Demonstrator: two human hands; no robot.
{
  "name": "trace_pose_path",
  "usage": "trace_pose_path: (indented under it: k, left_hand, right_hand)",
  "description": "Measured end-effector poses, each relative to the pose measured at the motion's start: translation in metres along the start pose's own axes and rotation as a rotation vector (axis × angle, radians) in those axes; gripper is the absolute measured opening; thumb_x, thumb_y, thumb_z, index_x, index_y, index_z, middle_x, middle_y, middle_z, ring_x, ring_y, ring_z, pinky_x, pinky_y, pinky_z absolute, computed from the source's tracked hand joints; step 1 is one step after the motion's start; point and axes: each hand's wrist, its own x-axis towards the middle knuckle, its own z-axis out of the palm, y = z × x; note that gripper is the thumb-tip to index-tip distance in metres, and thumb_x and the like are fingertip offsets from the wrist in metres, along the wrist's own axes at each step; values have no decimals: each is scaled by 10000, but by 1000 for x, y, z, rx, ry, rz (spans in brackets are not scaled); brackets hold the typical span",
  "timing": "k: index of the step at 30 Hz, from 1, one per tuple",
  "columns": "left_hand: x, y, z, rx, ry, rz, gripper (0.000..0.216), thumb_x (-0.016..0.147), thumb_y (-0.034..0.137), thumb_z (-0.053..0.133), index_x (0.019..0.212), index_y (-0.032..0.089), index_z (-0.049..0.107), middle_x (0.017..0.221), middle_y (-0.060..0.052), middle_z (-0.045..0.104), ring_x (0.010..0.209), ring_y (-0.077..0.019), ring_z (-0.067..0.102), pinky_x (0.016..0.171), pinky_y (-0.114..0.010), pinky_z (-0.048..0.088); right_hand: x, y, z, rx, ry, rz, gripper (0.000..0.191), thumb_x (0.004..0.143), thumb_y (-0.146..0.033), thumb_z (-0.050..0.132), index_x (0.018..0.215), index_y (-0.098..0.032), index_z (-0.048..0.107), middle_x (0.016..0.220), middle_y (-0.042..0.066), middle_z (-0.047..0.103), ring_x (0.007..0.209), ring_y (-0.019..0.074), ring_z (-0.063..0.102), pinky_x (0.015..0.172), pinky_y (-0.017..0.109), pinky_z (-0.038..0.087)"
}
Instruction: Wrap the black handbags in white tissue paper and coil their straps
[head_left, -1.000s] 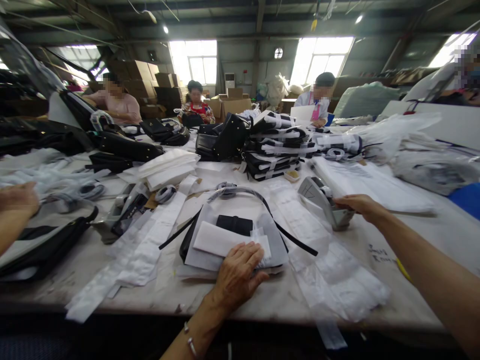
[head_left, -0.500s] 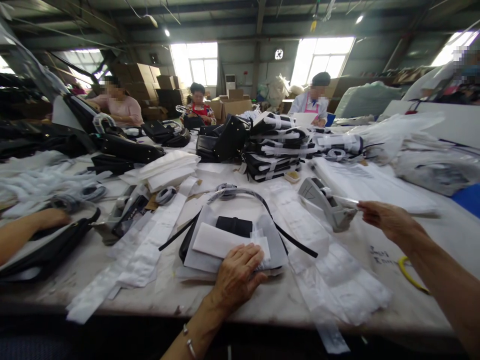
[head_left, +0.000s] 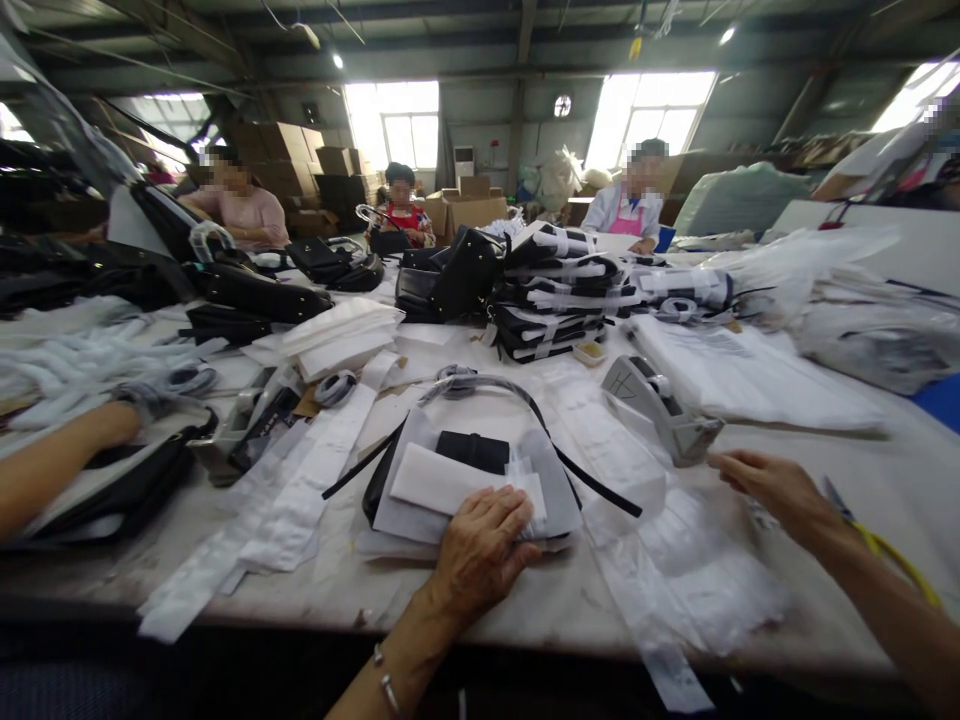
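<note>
Pressing left hand [head_left: 480,545] flat, unclenched, on flat white rectangular strip [head_left: 427,480] over sheet-covered black leather handbag [head_left: 379,488], as before. Holding right hand [head_left: 776,492] lower now, beside grey plastic tape dispenser [head_left: 660,410]; cannot tell whether grasping anything. Partly hiding yellow-handled scissors [head_left: 875,541] behind right forearm [head_left: 870,588].

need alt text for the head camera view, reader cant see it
The person's left hand rests on white paper over a black bag on a cluttered table. The right hand is beside a grey tape dispenser and yellow-handled scissors. Beyond are stacked wrapped bags and co-workers.
</note>
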Motion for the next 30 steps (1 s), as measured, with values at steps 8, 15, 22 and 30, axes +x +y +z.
trace_pose_path:
  k: [8, 15, 22, 30]
  left_hand:
    - [0, 0, 0, 20, -22, -13, 347, 960, 395, 534, 1239, 192, 574, 1248, -92, 654, 1172, -248, 600, 1022, -438, 481]
    - [0, -1, 3, 4, -12, -8, 343, 957, 411, 547, 1214, 187, 582, 1221, -91, 662, 1186, -242, 588, 1023, -427, 479]
    - [-4, -3, 6, -20, -59, -40, 365, 952, 415, 546, 1244, 196, 560, 1269, -74, 641, 1173, -267, 591, 1034, -459, 462]
    - [-3, -3, 6, -12, -19, -24, 355, 965, 399, 512, 1243, 183, 557, 1236, -81, 659, 1170, -269, 597, 1007, -459, 482]
  right_hand:
    - [-46, -169, 66, -88, -884, -569, 290, 780, -452, 620, 744, -174, 695, 667, -12, 622, 633, 132, 526, 589, 233, 387]
    - [-51, -233, 141, -759, -1120, -816, 180, 708, -344, 701, 788, -190, 748, 624, -42, 636, 593, 115, 547, 525, 206, 360]
    - [-46, -249, 190, -1103, -1097, -924, 169, 577, -271, 854, 606, -178, 716, 536, -15, 628, 561, 169, 598, 558, 262, 415]
    - [-27, -250, 213, -1264, -908, -1166, 364, 539, -431, 884, 741, -159, 749, 757, 87, 729, 780, 259, 684, 651, 289, 450]
